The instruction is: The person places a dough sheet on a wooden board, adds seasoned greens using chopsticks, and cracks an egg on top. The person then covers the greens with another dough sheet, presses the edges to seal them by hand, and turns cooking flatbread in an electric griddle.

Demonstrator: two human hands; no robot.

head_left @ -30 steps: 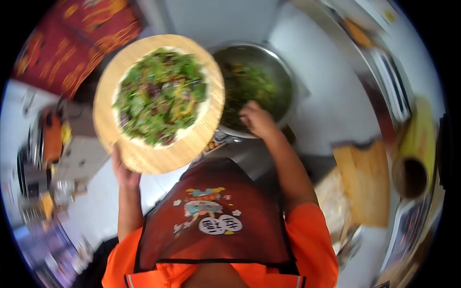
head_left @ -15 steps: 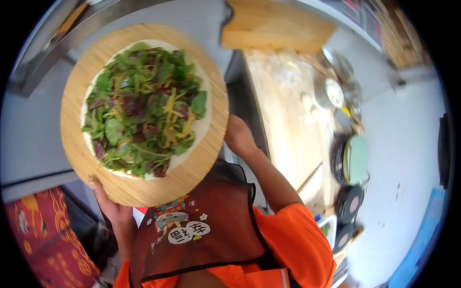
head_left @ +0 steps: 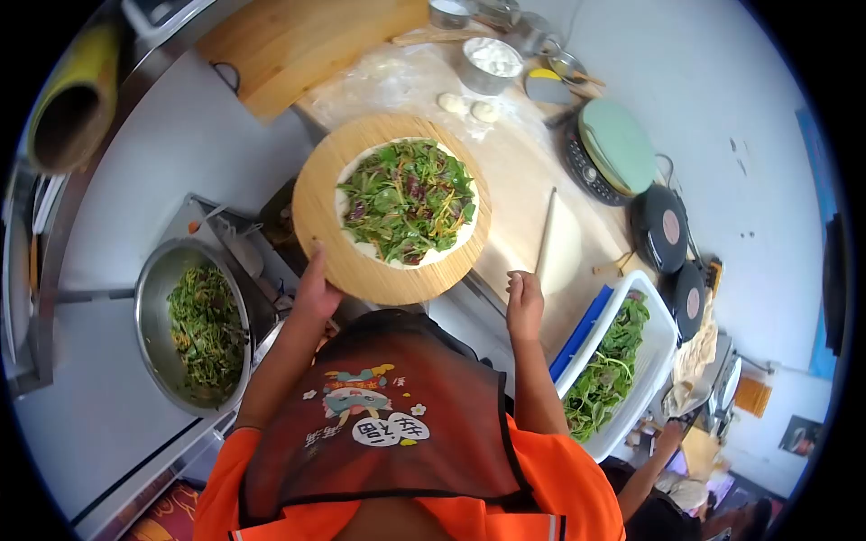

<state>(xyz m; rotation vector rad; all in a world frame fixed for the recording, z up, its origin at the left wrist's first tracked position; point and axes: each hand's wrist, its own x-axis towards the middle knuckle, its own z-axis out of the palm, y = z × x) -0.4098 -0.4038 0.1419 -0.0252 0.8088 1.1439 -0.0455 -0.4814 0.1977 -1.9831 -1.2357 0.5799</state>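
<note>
My left hand (head_left: 317,287) grips the near-left rim of a round wooden board (head_left: 320,221), thumb on top. A round, pale dough sheet (head_left: 433,258) lies on the board, heaped with chopped leafy greens (head_left: 410,203) mixed with yellow and orange shreds. The board is held in front of the worktable's edge and partly over it. My right hand (head_left: 525,305) is off the board, its fingers curled, with nothing visible in them. Just beyond it lies a pale half-round sheet (head_left: 561,243) with a thin stick (head_left: 547,233) along its straight left edge. I cannot tell whether the hand touches either.
A steel bowl (head_left: 147,329) of greens stands at left. At right is a white basin (head_left: 663,338) of leaves. Along the wall are a green-lidded electric griddle (head_left: 618,144) and round black pans (head_left: 658,228). Dough balls (head_left: 484,112) lie near a flour bowl (head_left: 487,81). Another person's arm (head_left: 645,473) shows lower right.
The board with its dough and greens has moved right and farther from the camera. My right hand has let go of its rim and moved to the right. The view has turned toward the worktable.
</note>
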